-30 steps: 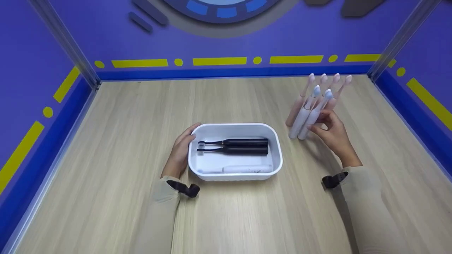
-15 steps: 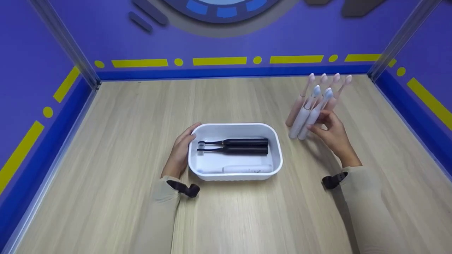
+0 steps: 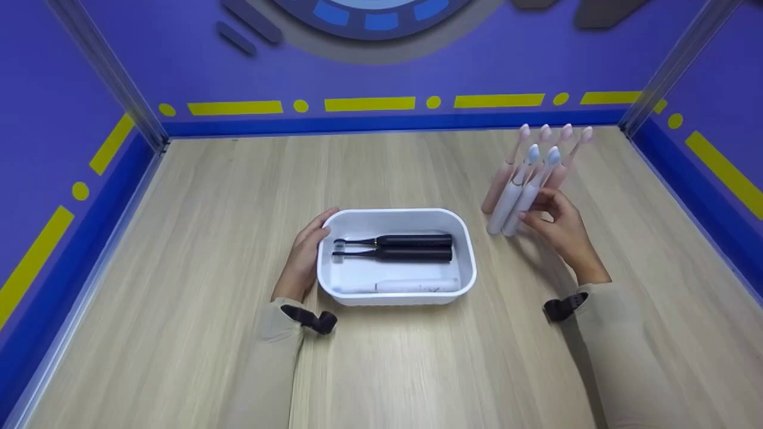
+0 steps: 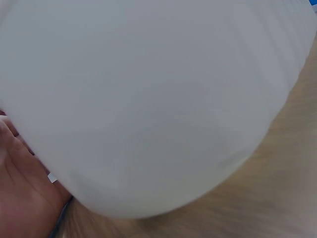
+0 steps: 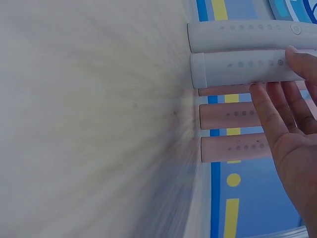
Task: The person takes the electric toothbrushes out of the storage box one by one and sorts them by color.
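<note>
Toothbrush (image 3: 517,201) unmoved; right hand (image 3: 560,223) stays touching it.

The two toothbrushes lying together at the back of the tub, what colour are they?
Black toothbrushes in the white tub; clearest in the head view.

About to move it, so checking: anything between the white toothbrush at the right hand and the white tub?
Nothing visible: bare wooden table separates the standing white electric toothbrush, touched by the right hand, from the white plastic tub.
</note>
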### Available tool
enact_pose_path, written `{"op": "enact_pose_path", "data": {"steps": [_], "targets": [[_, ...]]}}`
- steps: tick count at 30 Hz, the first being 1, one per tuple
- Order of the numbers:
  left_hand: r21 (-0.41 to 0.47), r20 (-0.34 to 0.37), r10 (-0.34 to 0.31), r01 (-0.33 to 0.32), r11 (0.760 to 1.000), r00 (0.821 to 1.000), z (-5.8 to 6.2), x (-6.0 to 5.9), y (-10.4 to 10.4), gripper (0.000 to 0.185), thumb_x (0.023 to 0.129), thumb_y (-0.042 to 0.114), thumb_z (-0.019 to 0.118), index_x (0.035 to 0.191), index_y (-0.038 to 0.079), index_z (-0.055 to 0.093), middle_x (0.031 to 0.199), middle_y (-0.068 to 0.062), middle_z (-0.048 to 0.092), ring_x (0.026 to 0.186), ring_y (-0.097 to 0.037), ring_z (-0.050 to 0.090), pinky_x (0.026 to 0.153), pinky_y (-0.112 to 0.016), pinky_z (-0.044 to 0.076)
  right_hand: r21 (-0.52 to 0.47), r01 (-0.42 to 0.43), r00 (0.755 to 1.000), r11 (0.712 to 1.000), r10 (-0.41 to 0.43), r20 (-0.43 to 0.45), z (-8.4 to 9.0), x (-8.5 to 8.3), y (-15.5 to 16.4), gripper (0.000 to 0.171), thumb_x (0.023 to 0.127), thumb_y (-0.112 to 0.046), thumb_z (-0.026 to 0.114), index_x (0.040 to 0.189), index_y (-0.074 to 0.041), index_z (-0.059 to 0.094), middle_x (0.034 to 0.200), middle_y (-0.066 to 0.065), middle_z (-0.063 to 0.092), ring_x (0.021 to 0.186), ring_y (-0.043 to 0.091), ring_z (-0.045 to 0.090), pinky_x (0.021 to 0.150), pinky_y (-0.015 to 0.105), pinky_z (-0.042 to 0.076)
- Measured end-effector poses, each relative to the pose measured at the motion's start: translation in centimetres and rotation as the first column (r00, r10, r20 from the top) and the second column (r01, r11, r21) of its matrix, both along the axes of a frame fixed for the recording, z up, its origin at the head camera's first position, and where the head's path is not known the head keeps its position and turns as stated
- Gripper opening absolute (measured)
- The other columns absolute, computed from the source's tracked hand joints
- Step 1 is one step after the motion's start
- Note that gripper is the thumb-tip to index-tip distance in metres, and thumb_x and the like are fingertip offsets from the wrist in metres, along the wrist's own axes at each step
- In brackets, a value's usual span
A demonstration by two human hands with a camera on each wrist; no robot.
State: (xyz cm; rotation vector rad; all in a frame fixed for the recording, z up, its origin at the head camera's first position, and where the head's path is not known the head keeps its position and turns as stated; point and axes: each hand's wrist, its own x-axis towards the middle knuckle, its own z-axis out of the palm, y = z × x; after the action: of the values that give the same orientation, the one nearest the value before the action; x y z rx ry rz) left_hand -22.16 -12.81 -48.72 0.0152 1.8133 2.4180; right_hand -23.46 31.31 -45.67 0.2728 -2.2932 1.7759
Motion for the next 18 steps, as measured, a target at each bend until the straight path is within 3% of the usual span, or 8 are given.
{"op": "enact_pose_path", "data": {"steps": [8,18], "targets": [[-0.017,0.014,0.003,-0.003,1.000,1.000,-0.09,-0.02,-0.03,0.045,0.099,0.009,0.035,0.143,0.006,0.044,0.151,-0.007,0.041,0.141,-0.020,0.035,0.119,-0.034,0.025,-0.021,-0.005,1.000,1.000,0.005,-0.028,0.26,0.47,0.07,0.044,0.082,0.010,0.067,0.122,0.000,0.052,0.108,-0.004,0.060,0.095,0.008,0.059,0.081,0.012,0.052],[-0.003,-0.002,-0.002,0.002,1.000,1.000,-0.07,-0.01,-0.07,0.046,0.097,0.008,0.035,0.143,0.003,0.043,0.150,-0.011,0.041,0.141,-0.022,0.035,0.119,-0.035,0.025,-0.047,0.052,0.997,0.998,-0.054,-0.058,0.21,0.50,0.45,0.042,0.082,0.004,0.070,0.120,0.005,0.053,0.100,-0.003,0.063,0.092,0.008,0.060,0.082,0.013,0.051]]}}
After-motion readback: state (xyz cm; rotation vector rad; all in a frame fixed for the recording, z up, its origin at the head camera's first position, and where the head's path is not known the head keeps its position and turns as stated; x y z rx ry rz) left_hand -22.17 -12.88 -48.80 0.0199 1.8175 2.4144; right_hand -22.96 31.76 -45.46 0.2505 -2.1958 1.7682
